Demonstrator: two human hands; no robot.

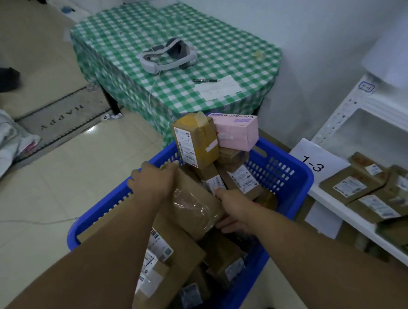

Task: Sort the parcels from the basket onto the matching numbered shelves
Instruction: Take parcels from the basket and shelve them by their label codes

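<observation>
Brown parcel [196,206], tape side up, lies on top of the pile in the blue basket [298,169], about mid-basket. My left hand [152,180] curls over its far end and my right hand [235,211] grips the near end, fingers wrapping underneath. So both hands are grasping it.

I can't see a label on the face showing, so I don't know the shelf number. To do this step well, I should lift it straight up, clear of the other parcels, then roll it over to find the sticker before I carry it anywhere. The tape looks slick, so I'd keep both ends pinched.

Just behind it, a yellow box [196,140] marked 1-1 stands upright with a pink box [237,132] leaning beside it. They're stacked high and a careless pull could probably topple them.

The white shelf [340,113] is to my right, close to the basket. A paper sign [313,164] there reads 1-3, and several shelved parcels [370,191] lie on that level. The tag higher up is too blurred to read.

Beyond the basket is a desk [210,39] under a green checked cloth. A headset [168,54], a pen [204,80] and a paper note [218,88] are on it. A doormat [64,117] lies on the floor to the left.
</observation>
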